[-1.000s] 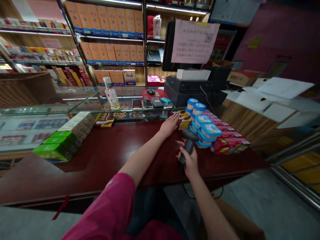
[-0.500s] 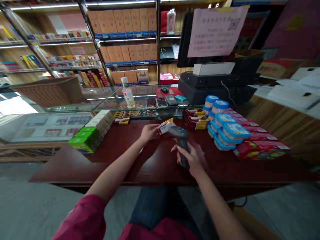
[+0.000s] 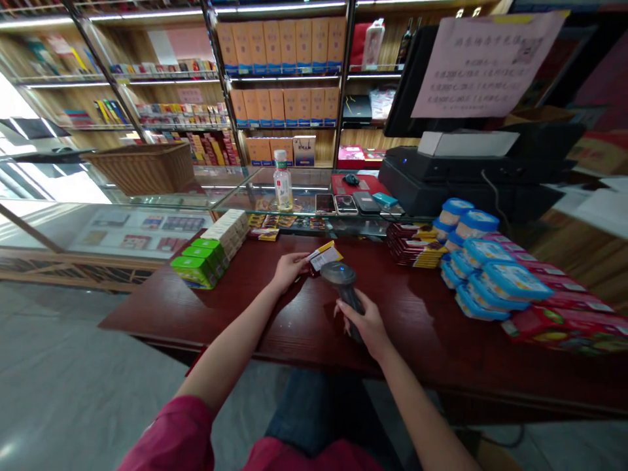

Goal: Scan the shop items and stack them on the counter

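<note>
My left hand (image 3: pixel 288 269) is closed on a small flat packet (image 3: pixel 324 255), red and yellow with a white label, tilted up over the dark red counter (image 3: pixel 275 327). My right hand (image 3: pixel 363 322) grips the handle of a grey barcode scanner (image 3: pixel 339 277), whose head sits just below and to the right of the packet. A stack of the same dark red packets (image 3: pixel 411 243) lies to the right on the counter.
Blue-lidded tubs (image 3: pixel 483 278) and red boxes (image 3: pixel 554 320) crowd the counter's right side. Green and white cartons (image 3: pixel 210 252) sit at the left. Behind are a glass case with phones (image 3: pixel 338 204) and a bottle (image 3: pixel 282 190), a till with printer (image 3: pixel 456 163), and stocked shelves.
My left hand has taken a packet from the stack on the right and drawn it to the middle. The scanner has followed to the left, under the packet. The view has swung.
</note>
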`<state>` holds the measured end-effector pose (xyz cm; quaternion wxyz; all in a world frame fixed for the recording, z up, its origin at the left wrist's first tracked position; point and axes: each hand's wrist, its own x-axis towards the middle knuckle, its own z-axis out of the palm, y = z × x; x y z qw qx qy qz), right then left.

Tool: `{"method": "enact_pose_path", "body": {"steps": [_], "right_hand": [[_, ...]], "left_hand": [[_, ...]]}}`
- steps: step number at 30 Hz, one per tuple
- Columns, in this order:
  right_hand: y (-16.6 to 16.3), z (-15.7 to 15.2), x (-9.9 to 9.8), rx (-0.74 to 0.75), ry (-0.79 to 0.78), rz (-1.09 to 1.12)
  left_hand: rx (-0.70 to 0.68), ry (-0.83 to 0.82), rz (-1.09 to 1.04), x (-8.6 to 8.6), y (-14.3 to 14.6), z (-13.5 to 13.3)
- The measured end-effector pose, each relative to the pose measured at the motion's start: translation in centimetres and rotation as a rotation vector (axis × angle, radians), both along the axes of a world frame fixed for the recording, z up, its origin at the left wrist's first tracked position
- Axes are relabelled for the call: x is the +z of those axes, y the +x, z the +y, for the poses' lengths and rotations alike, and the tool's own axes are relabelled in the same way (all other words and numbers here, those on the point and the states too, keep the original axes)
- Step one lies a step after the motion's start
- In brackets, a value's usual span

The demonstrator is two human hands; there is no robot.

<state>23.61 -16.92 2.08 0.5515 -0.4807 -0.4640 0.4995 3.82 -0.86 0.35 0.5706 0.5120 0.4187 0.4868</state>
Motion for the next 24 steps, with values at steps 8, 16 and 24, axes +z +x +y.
{"method": "enact_pose_path", "body": {"steps": [8, 16, 24], "right_hand": [[-0.1, -0.3, 0.2, -0.001, 0.020, -0.041], [0.2, -0.6, 0.5, -0.005, -0.025, -0.056], [0.3, -0.5, 0.5, 0.012, -0.020, -0.073]], "left_hand": [[0.029, 0.085, 0.115, 0.4, -0.3, -0.5], [0.218, 0.605, 0.770, 4.7, -7.4, 0.9], [0.375, 0.563, 1.174, 3.3, -13.2, 5.0]]}}
